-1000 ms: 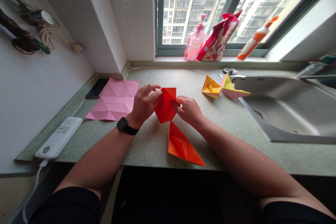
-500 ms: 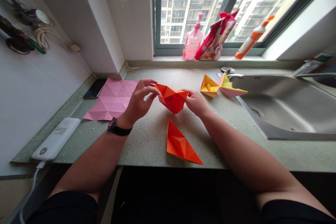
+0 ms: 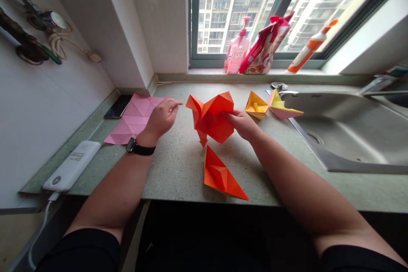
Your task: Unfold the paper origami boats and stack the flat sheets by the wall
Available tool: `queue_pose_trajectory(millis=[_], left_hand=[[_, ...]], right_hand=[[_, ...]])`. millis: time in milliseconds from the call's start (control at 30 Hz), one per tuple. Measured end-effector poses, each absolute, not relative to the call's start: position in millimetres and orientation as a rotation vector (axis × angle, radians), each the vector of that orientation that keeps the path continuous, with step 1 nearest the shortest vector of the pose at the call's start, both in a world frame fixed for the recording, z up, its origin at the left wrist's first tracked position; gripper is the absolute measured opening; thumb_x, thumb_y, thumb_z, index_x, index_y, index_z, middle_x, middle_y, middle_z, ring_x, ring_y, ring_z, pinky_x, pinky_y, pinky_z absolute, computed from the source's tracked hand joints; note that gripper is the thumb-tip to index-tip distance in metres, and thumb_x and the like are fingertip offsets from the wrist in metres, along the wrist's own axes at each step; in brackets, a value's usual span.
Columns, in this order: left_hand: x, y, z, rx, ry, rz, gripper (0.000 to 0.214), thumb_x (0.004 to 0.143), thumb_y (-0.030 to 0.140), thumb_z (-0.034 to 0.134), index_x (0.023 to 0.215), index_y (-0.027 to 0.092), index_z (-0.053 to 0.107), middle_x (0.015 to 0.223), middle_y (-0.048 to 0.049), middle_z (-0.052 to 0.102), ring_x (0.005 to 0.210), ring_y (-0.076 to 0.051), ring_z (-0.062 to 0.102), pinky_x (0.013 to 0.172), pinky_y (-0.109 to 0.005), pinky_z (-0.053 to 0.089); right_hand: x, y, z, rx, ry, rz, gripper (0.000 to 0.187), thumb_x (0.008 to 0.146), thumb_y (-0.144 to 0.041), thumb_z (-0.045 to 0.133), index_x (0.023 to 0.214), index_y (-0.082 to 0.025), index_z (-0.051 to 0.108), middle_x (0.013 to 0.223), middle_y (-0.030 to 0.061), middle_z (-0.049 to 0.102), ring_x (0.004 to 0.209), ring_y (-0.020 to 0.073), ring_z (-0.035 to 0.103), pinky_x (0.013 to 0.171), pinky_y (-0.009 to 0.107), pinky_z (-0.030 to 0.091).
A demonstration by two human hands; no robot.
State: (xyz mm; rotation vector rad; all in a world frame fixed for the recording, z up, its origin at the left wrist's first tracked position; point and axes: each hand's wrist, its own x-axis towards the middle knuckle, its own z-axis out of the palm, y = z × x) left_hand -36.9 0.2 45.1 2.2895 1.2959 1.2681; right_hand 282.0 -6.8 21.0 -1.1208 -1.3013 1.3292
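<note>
My right hand (image 3: 241,124) grips the right side of a partly opened red-orange origami model (image 3: 212,117), which hangs just above the speckled green counter (image 3: 178,170). My left hand (image 3: 162,119) is off the paper, its fingers apart and pointing toward the model's left tip with a small gap. Under that hand lies the edge of a creased pink paper sheet (image 3: 134,121). A folded orange origami piece (image 3: 221,176) rests below the model, nearer me. A yellow origami piece (image 3: 256,105) and a yellow-and-pink one (image 3: 280,107) sit past my right hand.
A large steel sink (image 3: 346,134) with a tap fills the right of the counter. A phone (image 3: 117,107) and a white power bank (image 3: 72,165) with a cable lie at the left. A pink pump bottle (image 3: 236,46), red bag (image 3: 264,44) and orange bottle (image 3: 309,46) stand on the windowsill.
My left hand has let go of the red-orange paper and moved left. The paper has spread open into a larger shape, and my right hand alone holds it.
</note>
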Motion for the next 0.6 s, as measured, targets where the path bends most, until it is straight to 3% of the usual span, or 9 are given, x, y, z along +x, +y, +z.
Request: queue_pose_trajectory(millis=[133, 267, 367, 467, 600], left_hand=[[-19, -10, 36, 1.948, 1.284, 1.137, 0.062, 0.105, 0.066, 0.060, 0.143, 0.017, 0.062, 0.136, -0.0182, 0.072, 0.111, -0.028, 0.074, 0.091, -0.040, 0.062], [3, -18, 23, 1.843, 1.228, 1.030, 0.084, 0.085, 0.070, 0.084, 0.145, 0.017, 0.057, 0.141, -0.0202, 0.067, 0.106, -0.028, 0.075, 0.086, -0.039, 0.062], [16, -19, 18, 1.763, 1.205, 1.047, 0.068, 0.085, 0.056, 0.088, 0.136, 0.018, 0.064, 0.133, -0.0158, 0.071, 0.096, -0.022, 0.074, 0.082, -0.036, 0.061], [21, -18, 19, 1.570, 1.057, 1.071, 0.042, 0.092, 0.048, 0.080, 0.121, 0.018, 0.073, 0.120, -0.0100, 0.078, 0.098, -0.022, 0.074, 0.086, -0.034, 0.061], [18, -20, 26, 1.271, 0.859, 1.072, 0.047, 0.089, 0.056, 0.084, 0.112, 0.015, 0.079, 0.114, -0.0108, 0.082, 0.103, -0.026, 0.076, 0.091, -0.036, 0.061]], right_hand=[[276, -6, 16, -1.153, -1.257, 1.183, 0.049, 0.073, -0.064, 0.090, 0.091, -0.020, 0.081, 0.091, 0.0067, 0.084, 0.079, 0.0232, 0.076, 0.069, 0.031, 0.059], [272, -6, 14, -1.215, -1.251, 1.077, 0.049, 0.076, -0.067, 0.084, 0.086, -0.019, 0.077, 0.084, 0.0054, 0.082, 0.074, 0.0220, 0.074, 0.065, 0.030, 0.055], [270, -7, 13, -1.194, -1.264, 1.075, 0.051, 0.076, -0.070, 0.083, 0.087, -0.020, 0.077, 0.087, 0.0060, 0.082, 0.078, 0.0230, 0.075, 0.068, 0.031, 0.056], [269, -8, 13, -1.135, -1.228, 1.138, 0.052, 0.073, -0.070, 0.087, 0.090, -0.021, 0.077, 0.091, 0.0066, 0.083, 0.085, 0.0254, 0.077, 0.075, 0.034, 0.059], [272, -11, 15, -1.037, -1.147, 1.357, 0.052, 0.070, -0.064, 0.094, 0.096, -0.022, 0.079, 0.096, 0.0086, 0.085, 0.094, 0.0295, 0.080, 0.085, 0.039, 0.064]])
